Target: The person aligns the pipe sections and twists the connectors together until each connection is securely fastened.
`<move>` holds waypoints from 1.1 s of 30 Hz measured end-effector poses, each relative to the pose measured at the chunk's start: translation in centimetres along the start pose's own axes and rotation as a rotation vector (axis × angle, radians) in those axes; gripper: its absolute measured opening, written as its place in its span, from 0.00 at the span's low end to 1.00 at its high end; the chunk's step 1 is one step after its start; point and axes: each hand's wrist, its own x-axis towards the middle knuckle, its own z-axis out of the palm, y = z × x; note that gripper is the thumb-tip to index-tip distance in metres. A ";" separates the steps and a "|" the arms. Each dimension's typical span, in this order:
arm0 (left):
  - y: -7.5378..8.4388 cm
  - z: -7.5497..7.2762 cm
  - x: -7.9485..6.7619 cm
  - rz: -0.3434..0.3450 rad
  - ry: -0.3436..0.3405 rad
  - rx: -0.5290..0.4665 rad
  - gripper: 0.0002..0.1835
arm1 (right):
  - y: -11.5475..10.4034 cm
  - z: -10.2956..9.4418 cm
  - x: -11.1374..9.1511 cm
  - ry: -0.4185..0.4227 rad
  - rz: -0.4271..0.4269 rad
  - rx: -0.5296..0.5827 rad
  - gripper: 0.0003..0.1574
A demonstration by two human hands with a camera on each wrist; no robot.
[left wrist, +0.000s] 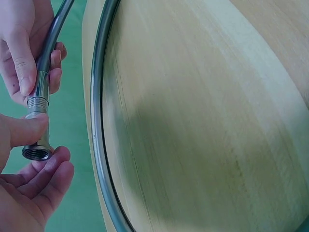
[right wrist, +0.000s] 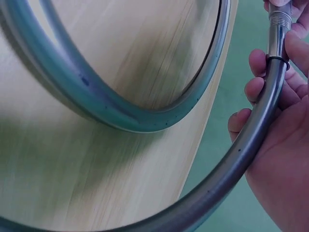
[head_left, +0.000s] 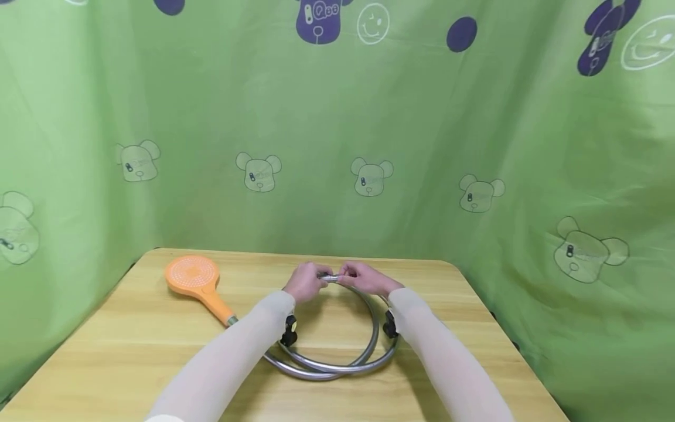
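Observation:
My left hand (head_left: pixel 306 282) pinches a metal hose nut (left wrist: pixel 37 153) between thumb and fingers; its open threaded end faces out in the left wrist view. Right above it, ridged threads (left wrist: pixel 37 103) show on the hose's end fitting. With thumb and curled fingers, my right hand (head_left: pixel 369 279) holds the silver shower hose (right wrist: pixel 241 150) just behind that fitting, at the smooth metal sleeve (right wrist: pixel 276 41). The two hands are close together over the far part of the table. From there the hose loops toward me in coils (head_left: pixel 337 368). An orange handheld shower head (head_left: pixel 192 274) lies at the left.
A wooden table (head_left: pixel 448 351) lies under the hose and shower head. Green curtains (head_left: pixel 316 217) with bear and smiley prints hang behind it and on both sides. Both wrists carry a small black camera (head_left: pixel 289 331). The left forearm covers part of the hose near the shower handle.

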 end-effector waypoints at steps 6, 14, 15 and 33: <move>0.5 0.1 0.3 -0.002 -0.018 0.008 0.14 | 0.0 -0.2 -0.3 0.032 -0.017 -0.004 0.10; 0.7 0.0 0.1 0.000 -0.019 0.016 0.13 | 0.1 -0.1 -0.1 0.064 -0.046 -0.020 0.08; 0.8 0.0 0.1 -0.002 -0.019 0.016 0.13 | 0.2 -0.1 -0.1 0.061 -0.045 -0.021 0.08; 0.5 0.3 -0.1 0.022 -0.020 0.035 0.14 | -0.3 -0.5 -0.6 -0.041 0.037 -0.059 0.15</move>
